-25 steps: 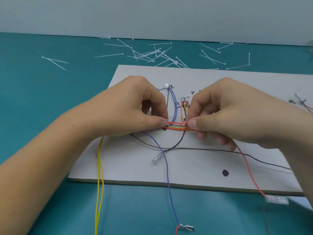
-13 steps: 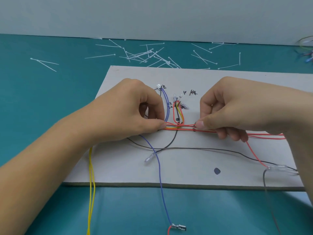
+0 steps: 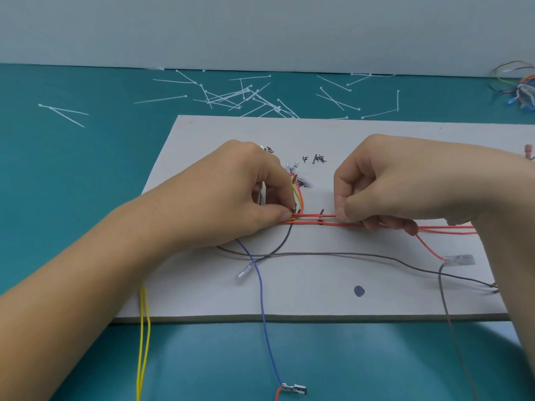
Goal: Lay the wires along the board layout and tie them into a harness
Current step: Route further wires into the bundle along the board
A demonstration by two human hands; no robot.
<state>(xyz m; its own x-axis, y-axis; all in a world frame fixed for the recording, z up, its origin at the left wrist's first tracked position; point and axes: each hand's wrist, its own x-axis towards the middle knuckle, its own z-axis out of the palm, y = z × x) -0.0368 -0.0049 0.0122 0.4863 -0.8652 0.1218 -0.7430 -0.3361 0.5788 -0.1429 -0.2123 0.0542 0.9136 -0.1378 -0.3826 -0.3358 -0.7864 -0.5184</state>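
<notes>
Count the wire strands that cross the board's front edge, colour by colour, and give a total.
Yellow strands: 2
Blue wire: 1
Grey wire: 1
Total: 4

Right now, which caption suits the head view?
Left hand and right hand pinch red wires along a grey board; cable ties lie behind.

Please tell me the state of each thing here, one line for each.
left hand, pinches the red wires
right hand, pinches the red wires too
red wires, stretched straight between both hands, no tie visible
blue wire, loose, runs off the board in front
cable ties, loose, scattered behind the board
</notes>
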